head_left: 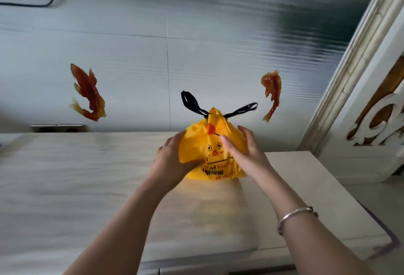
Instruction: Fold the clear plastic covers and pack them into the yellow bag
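Yellow bag (pixel 213 143) on pale tabletop (pixel 87 176).

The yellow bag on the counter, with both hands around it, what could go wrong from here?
1. The yellow bag stands puffed up with its top bunched; pressing in with the left hand and right hand might split the thin plastic.
2. The black drawstring loops stick out loose; if not tied, the top may reopen.
3. The bag sits toward the right part of the pale counter; a push could slide it.
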The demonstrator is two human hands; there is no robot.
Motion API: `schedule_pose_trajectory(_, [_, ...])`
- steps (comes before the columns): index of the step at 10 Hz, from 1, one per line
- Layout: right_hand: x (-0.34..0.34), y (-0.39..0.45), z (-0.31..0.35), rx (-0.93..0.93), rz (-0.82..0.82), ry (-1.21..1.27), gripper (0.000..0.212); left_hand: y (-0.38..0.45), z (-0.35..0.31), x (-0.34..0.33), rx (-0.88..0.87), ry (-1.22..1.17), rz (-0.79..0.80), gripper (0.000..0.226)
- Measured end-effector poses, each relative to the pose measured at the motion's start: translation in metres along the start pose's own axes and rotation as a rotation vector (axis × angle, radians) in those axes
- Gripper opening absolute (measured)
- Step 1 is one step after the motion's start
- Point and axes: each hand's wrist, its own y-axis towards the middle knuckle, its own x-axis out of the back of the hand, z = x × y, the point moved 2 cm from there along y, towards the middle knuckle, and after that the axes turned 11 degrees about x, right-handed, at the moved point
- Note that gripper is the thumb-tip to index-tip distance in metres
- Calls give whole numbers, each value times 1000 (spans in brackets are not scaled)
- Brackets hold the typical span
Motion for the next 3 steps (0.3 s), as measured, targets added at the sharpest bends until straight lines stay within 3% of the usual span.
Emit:
schedule_pose_trajectory(1, [-18,15,-5,65,-20,39,77,13,11,3,0,-54,-78,81])
schedule_pose_trajectory(3, [-31,27,-11,92,-59,25,68,18,10,2,24,-97,-113,82])
